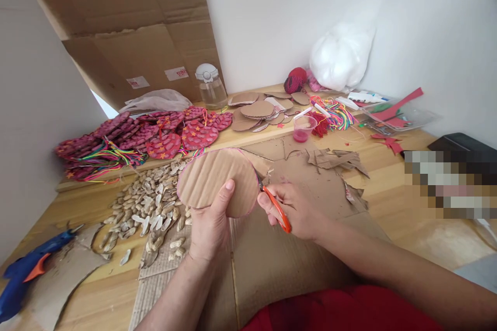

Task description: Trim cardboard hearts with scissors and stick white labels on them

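Observation:
My left hand [213, 222] grips a rounded piece of cardboard [217, 178] from its lower edge, thumb on top and fingers underneath. A thin pink line runs along part of its rim. In my right hand [293, 207] is a pair of scissors [280, 212] with orange handles; the dark blades meet the right edge of the cardboard and are mostly hidden. Below both hands lies a large flat cardboard sheet [279, 264]. Peanut shells [155, 196] are heaped just left of my left hand.
A blue glue gun [31, 269] rests on a cardboard scrap at left. Decorated pink pieces [163, 139], cut cardboard pieces [258, 109], a bottle [210, 88], a plastic cup [304, 129] and a bag of white stuffing [341, 57] stand behind. Torn cardboard strips [337, 160] lie to the right.

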Motion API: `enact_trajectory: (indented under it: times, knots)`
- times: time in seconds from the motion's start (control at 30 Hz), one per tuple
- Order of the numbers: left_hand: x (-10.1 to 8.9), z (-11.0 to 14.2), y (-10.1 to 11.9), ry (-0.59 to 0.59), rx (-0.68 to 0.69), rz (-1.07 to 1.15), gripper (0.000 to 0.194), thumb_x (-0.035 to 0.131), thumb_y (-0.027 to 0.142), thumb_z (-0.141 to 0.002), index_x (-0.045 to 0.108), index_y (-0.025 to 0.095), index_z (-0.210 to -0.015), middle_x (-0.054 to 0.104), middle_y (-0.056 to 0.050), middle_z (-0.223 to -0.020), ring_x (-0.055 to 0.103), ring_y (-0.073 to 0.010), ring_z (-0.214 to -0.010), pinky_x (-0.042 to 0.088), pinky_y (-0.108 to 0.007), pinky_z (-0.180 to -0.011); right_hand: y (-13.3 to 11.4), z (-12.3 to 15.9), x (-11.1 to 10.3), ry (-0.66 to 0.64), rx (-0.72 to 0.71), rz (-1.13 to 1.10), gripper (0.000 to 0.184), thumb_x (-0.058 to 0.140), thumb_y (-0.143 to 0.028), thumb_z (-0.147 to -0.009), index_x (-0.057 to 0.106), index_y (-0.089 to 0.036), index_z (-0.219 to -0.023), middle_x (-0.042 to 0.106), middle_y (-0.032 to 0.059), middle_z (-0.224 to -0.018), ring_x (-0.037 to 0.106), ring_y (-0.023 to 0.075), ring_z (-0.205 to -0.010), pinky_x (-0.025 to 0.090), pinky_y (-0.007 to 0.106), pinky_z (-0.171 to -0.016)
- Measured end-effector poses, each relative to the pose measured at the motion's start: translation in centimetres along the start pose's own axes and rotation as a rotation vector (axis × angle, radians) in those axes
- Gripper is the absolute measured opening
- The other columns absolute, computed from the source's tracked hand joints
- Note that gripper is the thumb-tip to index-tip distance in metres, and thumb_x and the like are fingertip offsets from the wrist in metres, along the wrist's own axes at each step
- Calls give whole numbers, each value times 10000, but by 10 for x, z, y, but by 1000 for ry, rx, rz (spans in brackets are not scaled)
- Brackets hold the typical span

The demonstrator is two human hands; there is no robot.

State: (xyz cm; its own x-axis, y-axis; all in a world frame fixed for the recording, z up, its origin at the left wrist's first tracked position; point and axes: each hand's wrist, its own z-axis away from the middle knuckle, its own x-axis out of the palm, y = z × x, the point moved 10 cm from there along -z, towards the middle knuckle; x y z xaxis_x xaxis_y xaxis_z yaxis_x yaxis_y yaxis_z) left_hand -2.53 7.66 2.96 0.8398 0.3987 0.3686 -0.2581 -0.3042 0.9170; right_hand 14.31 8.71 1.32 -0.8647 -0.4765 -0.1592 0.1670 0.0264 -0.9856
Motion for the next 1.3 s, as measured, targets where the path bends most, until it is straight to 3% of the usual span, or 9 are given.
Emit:
enact_trajectory:
  times: [0.2,0.57,0.67,0.83,1.13,1.3]
  knots:
    - [-4,-1,1,15,16,-62,657,808,304,-762,551,265,-1365,639,-84,-1324,597,-239,-1245,467,-374,-1086,4,0,11,-107,-6,-78,518,479,-623,-950,530,-182,-682,582,3,-615,500,109,-559,369,244,-539]
    - [-4,0,11,-43,67,-335,510,847,349,-704,676,195,-1160,727,-62,-1084,683,-223,-1026,499,-373,-1041,2,1,-5,26,23,-54,547,469,-660,-937,521,-185,-670,547,-15,-557,468,99,-516,346,241,-517]
    - [0,3,7,-47,21,-275,479,830,350,-725,676,210,-1156,725,-61,-1091,678,-229,-1056,499,-373,-1043,-3,2,-8,71,-13,-46,548,502,-659,-921,490,-191,-636,536,-18,-561,454,97,-515,344,242,-507]
    - [3,6,5,-34,-14,-167,649,842,312,-715,584,254,-1308,702,-58,-1171,656,-229,-1122,503,-358,-1034,-11,2,-14,112,-57,42,514,588,-614,-893,485,-188,-625,527,-25,-557,442,91,-511,328,231,-491]
    - [5,7,0,-58,-45,-151,630,843,287,-723,600,241,-1302,712,-56,-1143,671,-208,-1052,526,-331,-989,1,2,-11,107,8,-8,509,545,-643,-903,463,-200,-666,523,-35,-513,453,88,-458,324,218,-442]
    - [6,-2,-7,-129,-189,-47,617,841,322,-705,615,237,-1272,711,-69,-1172,663,-241,-1106,548,-335,-948,-3,0,-19,122,-9,2,501,587,-623,-885,440,-203,-655,491,-49,-515,442,82,-462,320,220,-461]
